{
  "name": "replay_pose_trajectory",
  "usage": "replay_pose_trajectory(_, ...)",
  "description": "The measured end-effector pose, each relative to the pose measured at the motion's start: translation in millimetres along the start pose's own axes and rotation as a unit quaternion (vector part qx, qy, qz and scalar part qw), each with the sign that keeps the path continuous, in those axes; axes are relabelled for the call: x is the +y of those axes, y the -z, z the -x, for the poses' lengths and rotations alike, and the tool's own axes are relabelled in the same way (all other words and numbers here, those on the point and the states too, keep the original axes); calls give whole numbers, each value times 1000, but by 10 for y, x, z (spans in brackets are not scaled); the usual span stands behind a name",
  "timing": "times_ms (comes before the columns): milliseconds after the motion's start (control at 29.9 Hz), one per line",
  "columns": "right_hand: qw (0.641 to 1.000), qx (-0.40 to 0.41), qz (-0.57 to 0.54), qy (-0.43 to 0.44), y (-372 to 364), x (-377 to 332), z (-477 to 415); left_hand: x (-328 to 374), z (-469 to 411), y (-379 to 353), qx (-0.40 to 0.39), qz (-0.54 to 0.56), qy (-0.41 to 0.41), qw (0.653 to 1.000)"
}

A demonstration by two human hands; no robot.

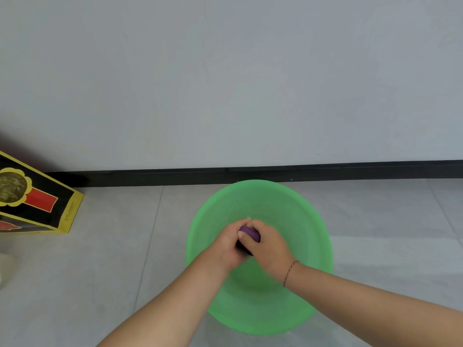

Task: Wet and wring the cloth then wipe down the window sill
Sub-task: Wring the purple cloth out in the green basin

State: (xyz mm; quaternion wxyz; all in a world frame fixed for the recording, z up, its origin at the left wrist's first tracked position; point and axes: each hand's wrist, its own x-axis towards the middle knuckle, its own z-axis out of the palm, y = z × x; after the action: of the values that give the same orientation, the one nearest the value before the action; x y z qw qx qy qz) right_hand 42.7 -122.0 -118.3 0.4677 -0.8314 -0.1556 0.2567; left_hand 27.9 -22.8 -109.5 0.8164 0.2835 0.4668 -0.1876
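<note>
A green plastic basin (pixel 308 221) stands on the tiled floor close to the wall. Over its middle, both of my hands grip a bunched purple cloth (pixel 249 232). My left hand (pixel 226 242) holds the cloth from the left, fingers curled round it. My right hand (pixel 268 242) wraps it from the right, with a thin string bracelet on the wrist. Most of the cloth is hidden between my palms. Water in the basin cannot be made out.
A black and yellow box (pixel 37 199) with a red band stands on the floor at the left. A black skirting board (pixel 350 171) runs along the base of the pale grey wall just behind the basin. Grey floor tiles (pixel 112 259) surround the basin.
</note>
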Motion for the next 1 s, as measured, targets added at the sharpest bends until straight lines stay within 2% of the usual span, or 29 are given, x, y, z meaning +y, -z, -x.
replay_pose_trajectory(100,998,60,-9,-7,151,-43,-91,37,23,-93,15,40,-27,999)
replay_pose_trajectory(201,984,118,-117,-68,237,-97,-288,18,102,-213,-25,23,7,999)
replay_pose_trajectory(234,974,108,-174,-92,240,-129,-334,20,126,-228,-44,5,19,999)
replay_pose_trajectory(301,947,29,-292,-134,233,-178,-392,26,146,-229,-59,-62,26,996)
replay_pose_trajectory(402,910,-92,-386,-119,280,-207,-408,16,175,-221,-81,-82,12,993)
replay_pose_trajectory(469,907,-123,-394,-89,330,-222,-413,41,176,-183,-109,-83,2,991)
replay_pose_trajectory(536,895,-134,-421,-68,365,-240,-430,96,222,-123,-142,-69,48,986)
replay_pose_trajectory(670,872,-147,-459,-82,367,-288,-437,123,221,-53,-180,-165,69,967)
replay_pose_trajectory(837,892,-112,-421,-120,279,-328,-420,51,168,-88,-116,-309,60,942)
replay_pose_trajectory(1004,909,-85,-377,-156,255,-306,-436,-99,122,-161,-31,-386,29,922)
